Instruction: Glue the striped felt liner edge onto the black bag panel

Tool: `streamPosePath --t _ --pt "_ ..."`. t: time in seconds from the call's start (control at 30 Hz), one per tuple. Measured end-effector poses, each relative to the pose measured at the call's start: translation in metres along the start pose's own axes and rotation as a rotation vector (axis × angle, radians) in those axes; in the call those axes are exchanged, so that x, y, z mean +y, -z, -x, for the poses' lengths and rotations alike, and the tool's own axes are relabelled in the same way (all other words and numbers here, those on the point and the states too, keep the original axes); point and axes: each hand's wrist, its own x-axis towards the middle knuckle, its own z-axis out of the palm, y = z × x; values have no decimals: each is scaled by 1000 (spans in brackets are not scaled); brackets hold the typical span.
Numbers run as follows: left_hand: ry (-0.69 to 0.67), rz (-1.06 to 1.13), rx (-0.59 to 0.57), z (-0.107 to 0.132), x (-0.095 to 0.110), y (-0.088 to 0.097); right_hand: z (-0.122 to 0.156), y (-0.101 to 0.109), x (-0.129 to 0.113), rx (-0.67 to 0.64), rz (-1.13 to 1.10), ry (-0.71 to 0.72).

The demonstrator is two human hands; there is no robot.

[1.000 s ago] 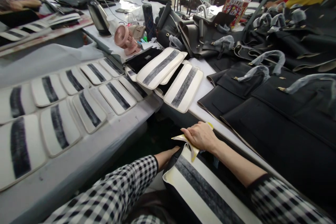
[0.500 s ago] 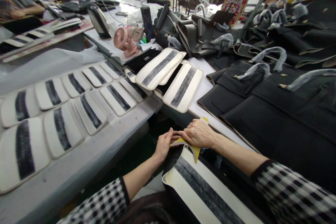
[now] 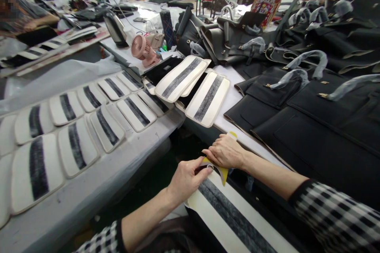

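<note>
Only the head view to go on. Down near the bottom, the left hand (image 3: pixel 186 178) is pinching the near edge of a yellow sheet (image 3: pixel 222 173), thumb on top, fingers curled under it. The right hand (image 3: pixel 226 151) lies flat on the same sheet, palm down and fingers spread, pressing it onto the end of a white panel (image 3: pixel 225 221) with a dark grey stripe down the middle. That panel sits low in the frame, close to the person, running off toward the bottom right between the two checked sleeves.

On the grey table (image 3: pixel 97 189) to the left there are two rows of matching striped panels (image 3: pixel 77 146) laid flat, and a couple more (image 3: pixel 208 99) stacked at an angle where the tables meet. A pink fan (image 3: pixel 141 49) stands behind those. The right side is covered in black bags (image 3: pixel 311 126) with wrapped handles. Other people are working at the far end of the room.
</note>
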Motion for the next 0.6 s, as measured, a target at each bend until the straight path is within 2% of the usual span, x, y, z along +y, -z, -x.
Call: streamPosePath --t 0.33,0.6 --pt "2 -139 -32 1 1 -5 6 -3 -1 4 9 0" --pt "-61 -319 -85 1 -4 -13 17 -5 -8 -25 -27 -57"
